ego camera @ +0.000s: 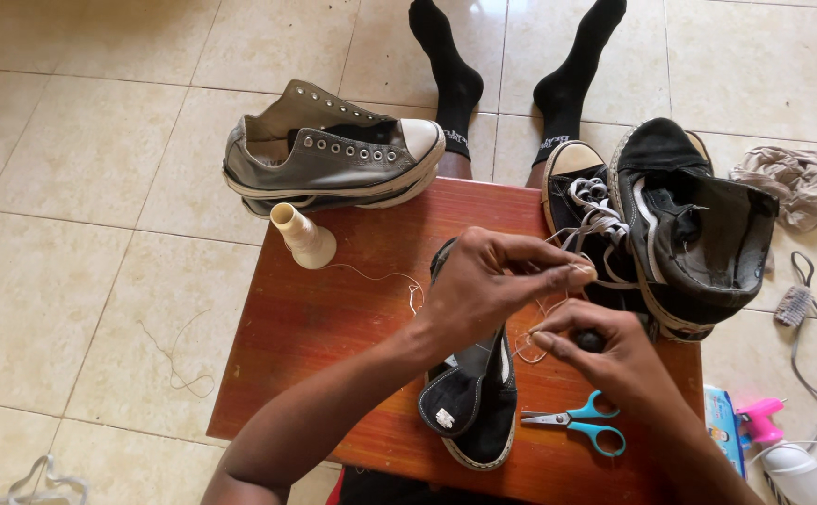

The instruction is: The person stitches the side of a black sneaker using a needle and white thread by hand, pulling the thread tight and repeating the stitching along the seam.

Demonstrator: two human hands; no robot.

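The light is bright and soft, like daylight. The pale floor [81, 168] looks washed out toward 11 o'clock. Small soft shadows sit under the grey shoe [333, 154]. The middle is sharp. The edges bend a little and the hands [492, 281] look slightly blurry.

We see floor [81, 159] of pale beige square tiles, thin grey grout lines — bright, even light. Small reddish-brown wooden worktop [333, 327] stands low on it — glossy, worn. Crumpled beige cloth [792, 178] lies on tiles at right.
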